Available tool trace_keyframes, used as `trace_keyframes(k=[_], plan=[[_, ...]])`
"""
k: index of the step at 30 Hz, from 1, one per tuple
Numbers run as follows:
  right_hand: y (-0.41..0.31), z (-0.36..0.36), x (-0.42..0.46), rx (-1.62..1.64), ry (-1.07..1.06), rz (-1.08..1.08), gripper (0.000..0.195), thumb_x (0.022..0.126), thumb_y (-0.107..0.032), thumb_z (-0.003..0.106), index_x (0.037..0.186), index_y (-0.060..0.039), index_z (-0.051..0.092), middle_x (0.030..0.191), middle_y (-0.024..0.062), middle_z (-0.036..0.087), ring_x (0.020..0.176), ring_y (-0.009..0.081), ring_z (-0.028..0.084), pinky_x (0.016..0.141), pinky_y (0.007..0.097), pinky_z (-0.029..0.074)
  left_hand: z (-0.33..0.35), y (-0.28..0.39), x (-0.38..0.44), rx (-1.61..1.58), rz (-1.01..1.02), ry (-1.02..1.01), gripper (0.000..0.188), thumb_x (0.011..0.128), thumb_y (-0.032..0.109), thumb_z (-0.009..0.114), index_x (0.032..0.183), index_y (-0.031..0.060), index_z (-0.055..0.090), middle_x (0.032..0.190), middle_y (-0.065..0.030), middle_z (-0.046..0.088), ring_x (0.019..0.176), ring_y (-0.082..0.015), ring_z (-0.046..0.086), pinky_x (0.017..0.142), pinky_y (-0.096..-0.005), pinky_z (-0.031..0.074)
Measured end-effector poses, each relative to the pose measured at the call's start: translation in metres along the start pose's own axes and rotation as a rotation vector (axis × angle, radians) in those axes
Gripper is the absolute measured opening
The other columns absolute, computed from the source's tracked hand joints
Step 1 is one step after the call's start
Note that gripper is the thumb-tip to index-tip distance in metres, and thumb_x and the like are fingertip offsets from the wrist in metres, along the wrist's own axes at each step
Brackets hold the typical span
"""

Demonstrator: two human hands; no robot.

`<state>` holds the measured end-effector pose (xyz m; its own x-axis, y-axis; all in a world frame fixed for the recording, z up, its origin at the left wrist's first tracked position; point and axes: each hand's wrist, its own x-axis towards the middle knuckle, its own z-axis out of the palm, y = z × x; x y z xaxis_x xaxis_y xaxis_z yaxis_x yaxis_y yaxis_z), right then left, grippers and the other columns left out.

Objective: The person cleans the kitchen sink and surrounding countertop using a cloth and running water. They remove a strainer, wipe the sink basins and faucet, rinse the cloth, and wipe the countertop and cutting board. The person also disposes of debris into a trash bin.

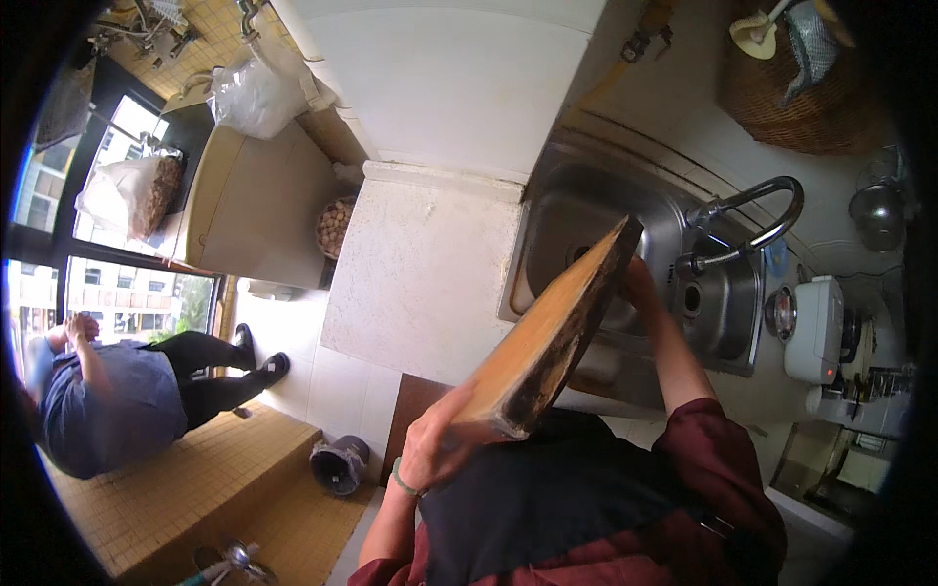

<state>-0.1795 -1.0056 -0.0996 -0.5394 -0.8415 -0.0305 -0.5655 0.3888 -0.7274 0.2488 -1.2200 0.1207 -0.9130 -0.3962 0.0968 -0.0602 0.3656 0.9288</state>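
Note:
A thick wooden board point(538, 329), probably a chopping board, is tilted on its edge in front of my apron. Its broad face is light brown, while the thick rim is dark and stained. My left hand point(432, 447), with a green bead bracelet at the wrist, grips the near end. At the far end my right hand point(637, 282) holds the board from the right side; its fingers are partly hidden behind the wood. The board's far end hangs over the larger bowl of a stainless steel double sink point(571, 176).
A curved faucet point(777, 212) rises behind the sink. Left of it lies a white speckled countertop point(418, 271). A rice cooker point(813, 329) and a wicker basket point(813, 117) stand right. At left are a lined bin point(339, 465), a tiled step point(212, 476) and a seated person point(117, 395).

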Motion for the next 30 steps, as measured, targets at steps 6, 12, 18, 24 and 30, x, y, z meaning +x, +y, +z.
trace_keyframes(k=[6,12,18,24,30], plan=[[-0.11,-0.003,0.01,0.711,-0.267,0.283,0.036,0.094,-0.026,0.053,0.125,-0.0078,0.052,0.123,0.0066,0.054,0.11,0.0163,0.052,0.098,0.0327,0.039,-0.051,-0.041,0.008,-0.118,0.096,-0.141,0.065,0.067,-0.005,0.066,0.128,0.0019,0.045,0.131,-0.0186,0.05,0.119,-0.0348,0.05,0.099,-0.0391,0.041],[-0.153,0.035,-0.022,-0.06,-0.288,0.281,0.035,0.087,-0.016,0.06,0.119,-0.0042,0.054,0.116,0.0092,0.057,0.11,0.0177,0.052,0.098,0.0342,0.04,-0.118,-0.086,-0.024,-0.456,-0.139,0.011,0.05,0.073,0.0,0.071,0.119,0.0014,0.051,0.122,-0.0165,0.056,0.112,-0.025,0.054,0.094,-0.0381,0.044],[-0.267,0.082,-0.005,0.056,-0.185,0.454,0.037,0.081,-0.007,0.061,0.117,-0.0045,0.056,0.111,0.0099,0.06,0.108,0.0198,0.054,0.093,0.0358,0.042,-0.201,-0.123,-0.041,-0.372,-0.553,0.156,0.035,0.075,-0.001,0.071,0.106,0.0003,0.057,0.105,-0.0083,0.06,0.097,-0.0166,0.056,0.086,-0.0316,0.047],[-0.248,0.049,0.011,-0.139,0.051,0.247,0.029,0.083,-0.003,0.057,0.111,-0.0036,0.061,0.104,0.0078,0.064,0.101,0.018,0.059,0.091,0.0331,0.044,-0.194,-0.114,-0.006,-0.119,-0.213,0.156,0.047,0.068,0.009,0.077,0.106,0.0022,0.05,0.097,-0.0056,0.051,0.091,-0.0166,0.05,0.082,-0.0282,0.041],[-0.219,-0.032,0.045,0.146,0.158,0.29,0.022,0.09,-0.015,0.054,0.106,-0.0035,0.064,0.1,0.0044,0.066,0.092,0.0144,0.061,0.084,0.0313,0.047,-0.117,-0.107,0.046,-0.269,0.055,0.184,0.045,0.072,0.009,0.074,0.109,0.002,0.049,0.101,-0.0085,0.051,0.092,-0.0213,0.051,0.083,-0.033,0.043]])
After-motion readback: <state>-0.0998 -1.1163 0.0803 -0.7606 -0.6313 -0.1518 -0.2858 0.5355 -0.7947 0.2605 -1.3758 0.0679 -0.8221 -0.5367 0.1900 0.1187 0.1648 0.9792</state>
